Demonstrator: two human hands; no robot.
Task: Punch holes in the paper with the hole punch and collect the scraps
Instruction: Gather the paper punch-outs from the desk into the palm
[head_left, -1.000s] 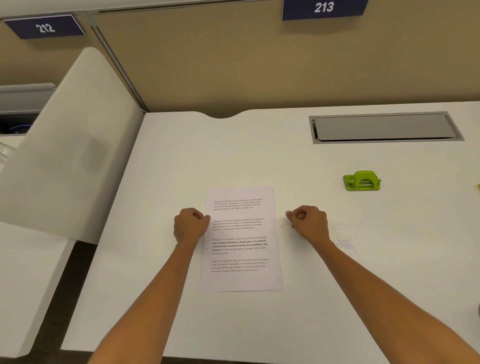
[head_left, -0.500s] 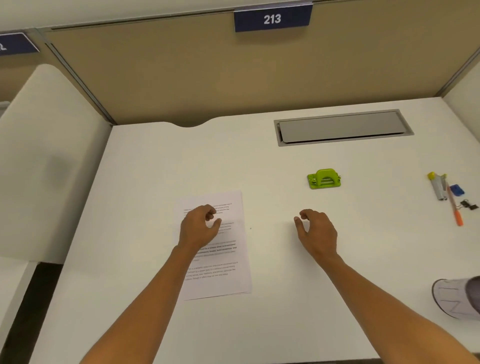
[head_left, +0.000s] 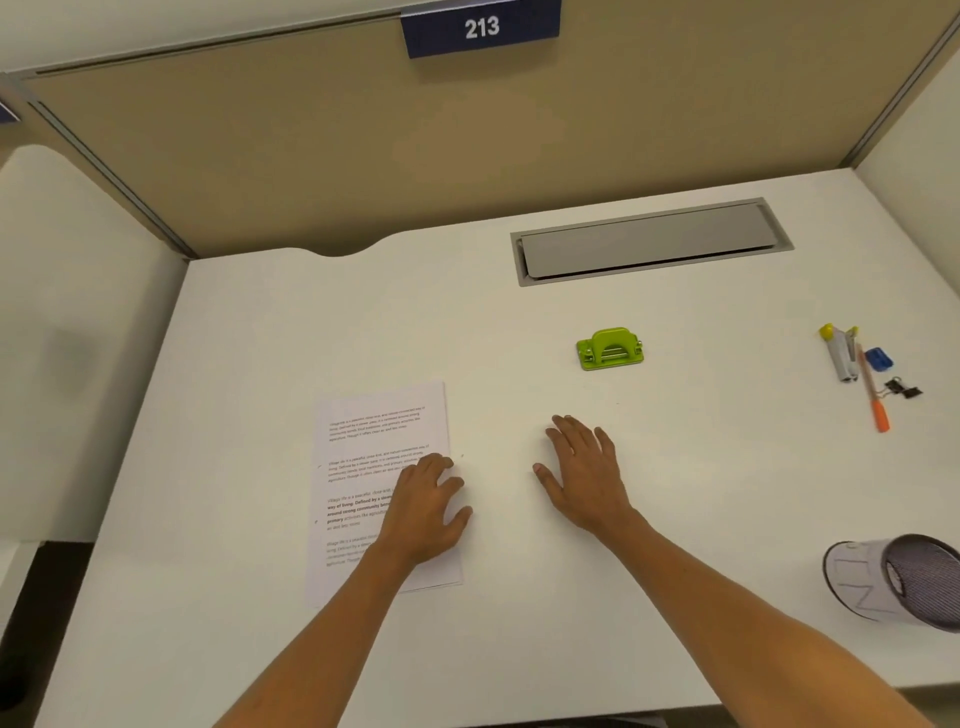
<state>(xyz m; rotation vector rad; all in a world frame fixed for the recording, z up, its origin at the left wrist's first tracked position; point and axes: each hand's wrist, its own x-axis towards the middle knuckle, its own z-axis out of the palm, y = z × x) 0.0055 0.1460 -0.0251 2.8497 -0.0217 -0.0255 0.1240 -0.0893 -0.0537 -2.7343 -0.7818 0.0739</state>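
Two hands: both lie palm down on the white surface (head_left: 519, 649), low in the centre of the frame.
Left hand (head_left: 427, 509): flat on the right edge of the paper (head_left: 363, 447), fingers (head_left: 431, 465) released and spread, grasping nothing.
Right hand (head_left: 584, 475): flat on the bare surface just right of the paper, apart from it, fingers released, grasping nothing.
Paper: one printed sheet, lower left of centre, lying flat and slightly skewed; the left forearm covers its lower right part.
Punch (head_left: 609, 349): green, standing alone right of centre, above the right hand and well apart from both hands and the paper.
Hatch (head_left: 649, 241): grey cable flap set into the surface, upper right.
Right edge: a stapler (head_left: 841, 356), an orange-tipped pen (head_left: 874, 395), a blue eraser (head_left: 879, 359) and a black clip (head_left: 903, 387) lie close together.
Cup (head_left: 893, 579): mesh, on its side at lower right, mouth towards the right edge of the frame.
Sign (head_left: 480, 27): blue, reads 213, top centre on the tan partition.
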